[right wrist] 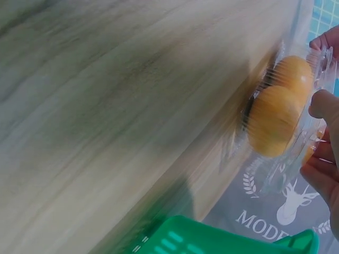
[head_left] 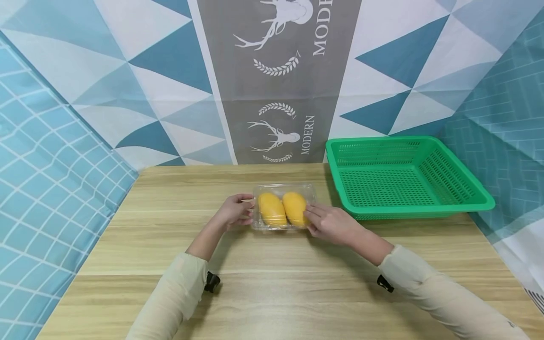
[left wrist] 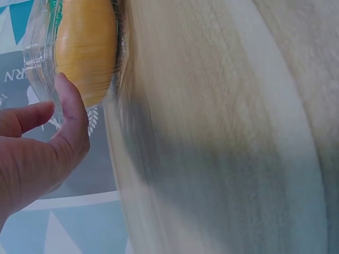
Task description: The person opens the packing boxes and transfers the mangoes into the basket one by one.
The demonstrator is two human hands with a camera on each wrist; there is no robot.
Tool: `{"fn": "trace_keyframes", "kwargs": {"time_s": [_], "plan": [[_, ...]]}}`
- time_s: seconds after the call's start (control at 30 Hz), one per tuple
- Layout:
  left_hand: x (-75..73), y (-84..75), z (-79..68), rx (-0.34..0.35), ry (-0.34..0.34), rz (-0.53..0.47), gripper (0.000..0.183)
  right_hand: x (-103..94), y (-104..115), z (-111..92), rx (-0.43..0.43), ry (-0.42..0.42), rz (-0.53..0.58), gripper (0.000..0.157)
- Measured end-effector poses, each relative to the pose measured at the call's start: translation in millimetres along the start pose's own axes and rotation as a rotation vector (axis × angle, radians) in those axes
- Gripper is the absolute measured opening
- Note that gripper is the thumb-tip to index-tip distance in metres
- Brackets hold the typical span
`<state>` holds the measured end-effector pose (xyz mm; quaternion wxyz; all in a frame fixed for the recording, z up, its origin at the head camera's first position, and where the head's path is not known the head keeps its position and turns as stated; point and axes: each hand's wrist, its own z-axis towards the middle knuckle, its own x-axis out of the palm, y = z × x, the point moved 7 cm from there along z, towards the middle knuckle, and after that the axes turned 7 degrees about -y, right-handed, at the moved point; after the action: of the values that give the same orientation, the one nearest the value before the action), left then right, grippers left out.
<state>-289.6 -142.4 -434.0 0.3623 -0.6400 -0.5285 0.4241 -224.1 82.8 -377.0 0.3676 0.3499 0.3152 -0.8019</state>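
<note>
Two yellow mangoes (head_left: 272, 209) lie side by side inside a clear plastic box (head_left: 281, 189) near the back of the table. At the box's left edge is my left hand (head_left: 233, 211); in the left wrist view its thumb and a finger pinch the rim. My right hand (head_left: 333, 224) holds the right edge, thumb towards the near side and fingers over the rim. Through the clear wall, the right wrist view shows both mangoes (right wrist: 273, 120) close together. The box's underside is hidden.
A green plastic basket (head_left: 471, 189) with slotted walls stands at the back right, close to my right hand. Patterned cloth (head_left: 272, 85) hangs behind the wooden table (head_left: 280, 302), with blue tiled cloth (head_left: 46, 189) at the left side.
</note>
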Motion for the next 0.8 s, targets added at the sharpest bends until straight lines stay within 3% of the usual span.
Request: {"fn": "trace_keyframes", "kwargs": {"time_s": [0.1,0.33,0.53,0.8], "plan": [[-2.1,-1.6,0.1,0.039,-0.021,0.022,0.042,-1.8,-2.2,-2.7,0.032,-0.002,0.043,0.04],[-7.0,-15.9,-1.5,0.224,-0.1,0.068,0.042,-11.7,-11.6,-5.0,0.166,-0.035,0.112,0.044],[-8.8,-24.7,-3.9,0.274,-0.164,0.028,0.033,-14.9,-30.2,-1.9,0.419,-0.039,0.211,0.04],[-13.3,-36.2,-5.1,0.372,-0.248,-0.06,0.028,-18.3,-56.6,7.6,0.718,-0.156,0.416,0.034]]}}
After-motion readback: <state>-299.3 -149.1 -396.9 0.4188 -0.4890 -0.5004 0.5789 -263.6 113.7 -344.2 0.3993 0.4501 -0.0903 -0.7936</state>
